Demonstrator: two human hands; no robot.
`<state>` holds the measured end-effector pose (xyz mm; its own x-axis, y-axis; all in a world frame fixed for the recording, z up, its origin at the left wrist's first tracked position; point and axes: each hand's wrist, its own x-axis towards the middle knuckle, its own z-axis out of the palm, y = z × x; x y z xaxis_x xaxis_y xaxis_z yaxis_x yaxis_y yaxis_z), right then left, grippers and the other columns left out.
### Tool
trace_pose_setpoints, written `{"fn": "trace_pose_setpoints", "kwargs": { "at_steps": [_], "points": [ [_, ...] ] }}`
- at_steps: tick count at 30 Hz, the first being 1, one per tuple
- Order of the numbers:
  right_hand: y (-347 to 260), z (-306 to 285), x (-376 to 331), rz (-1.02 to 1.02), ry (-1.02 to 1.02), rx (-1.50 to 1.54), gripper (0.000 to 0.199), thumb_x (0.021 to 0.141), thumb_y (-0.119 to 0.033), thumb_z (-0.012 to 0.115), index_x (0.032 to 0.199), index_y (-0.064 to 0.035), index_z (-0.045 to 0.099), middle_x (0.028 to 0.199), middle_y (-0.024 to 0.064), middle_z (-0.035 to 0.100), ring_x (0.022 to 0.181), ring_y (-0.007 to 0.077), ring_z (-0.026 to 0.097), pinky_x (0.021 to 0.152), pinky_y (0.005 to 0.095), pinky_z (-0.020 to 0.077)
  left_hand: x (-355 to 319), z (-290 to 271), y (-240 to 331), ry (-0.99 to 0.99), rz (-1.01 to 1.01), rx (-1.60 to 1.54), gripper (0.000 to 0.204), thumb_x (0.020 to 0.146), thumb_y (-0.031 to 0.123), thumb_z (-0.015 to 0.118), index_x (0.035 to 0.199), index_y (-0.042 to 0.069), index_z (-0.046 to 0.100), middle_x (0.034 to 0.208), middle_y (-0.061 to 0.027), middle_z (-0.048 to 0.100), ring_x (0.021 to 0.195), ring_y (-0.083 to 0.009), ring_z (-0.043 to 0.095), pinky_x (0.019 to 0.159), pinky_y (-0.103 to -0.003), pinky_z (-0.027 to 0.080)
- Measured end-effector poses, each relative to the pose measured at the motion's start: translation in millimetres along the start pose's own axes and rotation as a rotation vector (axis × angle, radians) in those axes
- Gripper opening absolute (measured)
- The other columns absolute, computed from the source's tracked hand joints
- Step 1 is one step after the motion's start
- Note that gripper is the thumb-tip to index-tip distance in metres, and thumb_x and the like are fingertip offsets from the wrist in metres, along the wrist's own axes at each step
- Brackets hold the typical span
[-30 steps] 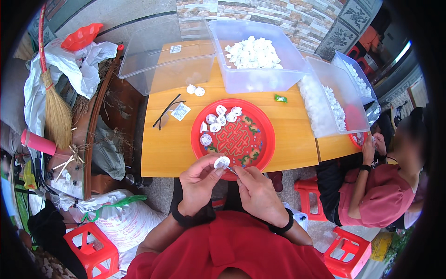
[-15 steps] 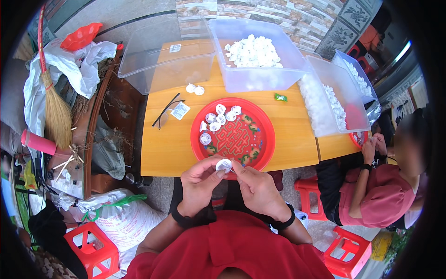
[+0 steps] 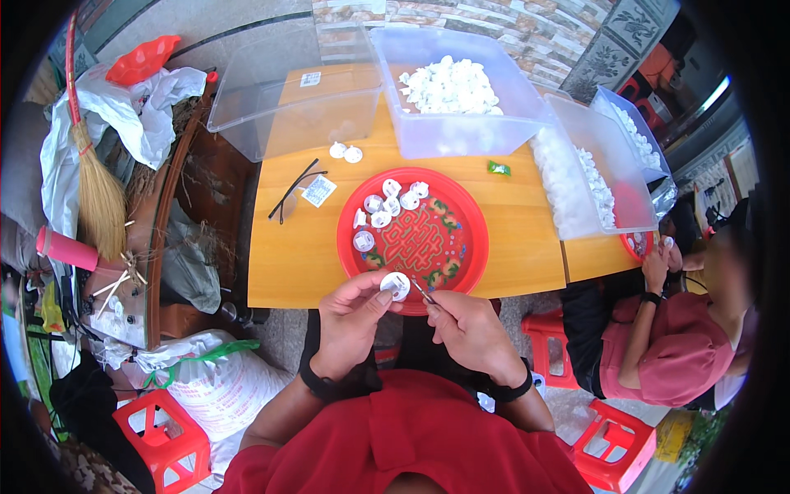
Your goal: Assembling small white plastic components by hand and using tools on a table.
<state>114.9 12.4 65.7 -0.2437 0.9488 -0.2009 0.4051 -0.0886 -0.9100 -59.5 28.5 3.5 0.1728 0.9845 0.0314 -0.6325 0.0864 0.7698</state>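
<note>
Between the thumb and fingers of my left hand (image 3: 350, 317) is a small round white plastic part (image 3: 395, 286), held over the near rim of a red round tray (image 3: 471, 272). My right hand (image 3: 471, 329) pinches a thin, dark, pointed tool (image 3: 422, 290) that looks like tweezers or a pick. Its tip is just right of the white part, apart from it. Several similar white round parts (image 3: 392, 206) lie in the upper left of the tray, on its printed pattern.
Beyond the tray stand a clear bin (image 3: 461, 136) heaped with white parts and an empty-looking clear bin (image 3: 296, 107). Glasses (image 3: 293, 194), a label (image 3: 318, 191) and a green packet (image 3: 499, 168) lie on the table (image 3: 527, 247). A co-worker (image 3: 671, 329) sits at the right.
My right hand has drawn slightly right, away from the white part, and the thin tool now shows. The white part's face is turned more upward. The co-worker's hands have shifted a little.
</note>
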Motion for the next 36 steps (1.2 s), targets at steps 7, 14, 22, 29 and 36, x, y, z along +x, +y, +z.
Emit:
{"fn": "trace_pose_setpoints", "kwargs": {
  "at_steps": [7,14,22,29,36],
  "points": [
    [8,5,-5,-0.343,0.138,-0.397,0.023,0.085,-0.011,0.056,0.106,-0.0020,0.054,0.069,0.0172,0.056,0.062,0.0356,0.058,0.053,0.0427,0.0448,0,3,2,0.003,0.047,0.086,0.026,0.085,-0.004,0.056,0.111,-0.006,0.055,0.105,-0.0154,0.062,0.090,-0.0189,0.061,0.078,-0.030,0.052],
    [6,7,-7,-0.377,0.203,-0.503,0.025,0.084,-0.011,0.057,0.107,-0.0011,0.054,0.067,0.0160,0.055,0.060,0.0346,0.057,0.052,0.0426,0.0454,0,5,2,-0.018,0.098,0.162,0.029,0.084,-0.004,0.057,0.112,-0.006,0.055,0.106,-0.0150,0.061,0.091,-0.0179,0.061,0.078,-0.030,0.052],
    [5,7,-7,-0.377,0.212,-0.524,0.025,0.083,-0.011,0.058,0.106,-0.0007,0.055,0.065,0.0149,0.054,0.058,0.0333,0.057,0.051,0.0420,0.0450,0,5,2,-0.015,0.103,0.162,0.029,0.084,-0.005,0.056,0.113,-0.005,0.055,0.107,-0.0150,0.061,0.092,-0.0181,0.061,0.078,-0.030,0.052],
    [7,11,-6,-0.380,0.220,-0.514,0.025,0.083,-0.010,0.057,0.105,0.0014,0.054,0.066,0.0159,0.055,0.059,0.0338,0.057,0.052,0.0423,0.0450,-2,6,-1,-0.005,0.110,0.206,0.028,0.084,-0.006,0.055,0.113,-0.005,0.055,0.106,-0.0147,0.061,0.091,-0.0185,0.061,0.078,-0.031,0.052],
    [6,15,-5,-0.380,0.224,-0.524,0.024,0.083,-0.009,0.056,0.103,0.0035,0.053,0.068,0.0176,0.056,0.060,0.0345,0.058,0.053,0.0427,0.0458,-3,6,-6,-0.021,0.140,0.216,0.026,0.085,-0.008,0.052,0.111,-0.004,0.055,0.105,-0.0107,0.060,0.092,-0.0146,0.060,0.082,-0.028,0.051]
  ]
}}
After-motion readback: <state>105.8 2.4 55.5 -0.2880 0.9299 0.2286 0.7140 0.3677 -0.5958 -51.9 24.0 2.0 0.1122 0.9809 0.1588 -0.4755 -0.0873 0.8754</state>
